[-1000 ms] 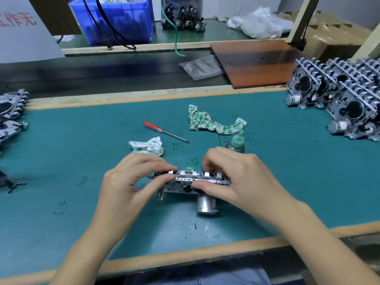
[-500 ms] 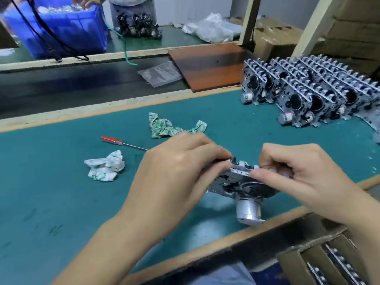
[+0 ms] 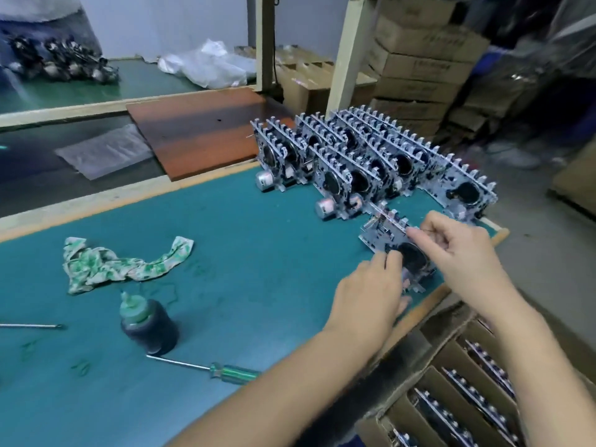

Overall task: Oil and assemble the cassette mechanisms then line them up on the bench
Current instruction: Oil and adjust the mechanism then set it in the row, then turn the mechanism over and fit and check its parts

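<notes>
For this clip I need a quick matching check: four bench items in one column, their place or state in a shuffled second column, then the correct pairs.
Items
1. oil bottle
2. green-handled screwdriver
3. patterned rag
4. cassette mechanism

Place or state
A. crumpled on the mat, beyond the bottle
B. held by both the left hand and right hand near the bench's right edge
C. standing upright, green cap
D. lying flat nearest the front edge

Pairs: 1-C, 2-D, 3-A, 4-B

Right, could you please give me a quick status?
Both hands, left hand and right hand, grip one cassette mechanism. Held beside standing rows. Nothing in the way.
</notes>
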`<state>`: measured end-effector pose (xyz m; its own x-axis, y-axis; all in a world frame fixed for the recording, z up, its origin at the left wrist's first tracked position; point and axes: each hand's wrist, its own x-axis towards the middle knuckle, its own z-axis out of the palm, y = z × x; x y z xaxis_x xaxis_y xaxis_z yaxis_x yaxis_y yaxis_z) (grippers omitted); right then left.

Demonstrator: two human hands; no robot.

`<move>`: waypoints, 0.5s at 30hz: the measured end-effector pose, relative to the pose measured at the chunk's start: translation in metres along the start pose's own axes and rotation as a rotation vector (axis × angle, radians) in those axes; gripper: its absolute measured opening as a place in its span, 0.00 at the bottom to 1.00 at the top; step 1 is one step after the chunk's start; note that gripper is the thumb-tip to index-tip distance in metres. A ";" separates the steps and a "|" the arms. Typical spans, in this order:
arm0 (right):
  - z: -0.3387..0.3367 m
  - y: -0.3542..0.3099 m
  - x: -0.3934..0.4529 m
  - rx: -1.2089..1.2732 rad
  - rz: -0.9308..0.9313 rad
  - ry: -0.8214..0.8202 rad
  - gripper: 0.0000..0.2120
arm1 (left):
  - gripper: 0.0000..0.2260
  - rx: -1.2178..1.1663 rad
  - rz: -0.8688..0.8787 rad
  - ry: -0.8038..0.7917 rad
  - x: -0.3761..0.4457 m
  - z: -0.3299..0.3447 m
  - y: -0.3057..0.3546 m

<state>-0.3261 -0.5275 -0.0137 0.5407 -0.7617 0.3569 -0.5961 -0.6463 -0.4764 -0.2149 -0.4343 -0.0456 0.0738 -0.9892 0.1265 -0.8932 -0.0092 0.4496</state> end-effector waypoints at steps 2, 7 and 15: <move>-0.001 0.012 0.007 -0.022 0.051 0.044 0.15 | 0.14 -0.016 0.006 -0.004 0.019 0.012 0.005; -0.007 0.040 0.029 -0.093 0.156 0.154 0.15 | 0.07 0.070 0.079 0.041 0.061 0.021 0.016; -0.015 0.079 0.061 -0.150 0.279 0.168 0.17 | 0.07 0.048 0.129 0.036 0.109 0.030 0.027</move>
<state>-0.3486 -0.6257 -0.0173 0.2468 -0.8985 0.3630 -0.7943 -0.4021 -0.4553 -0.2445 -0.5463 -0.0461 -0.0280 -0.9768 0.2123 -0.9164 0.1099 0.3849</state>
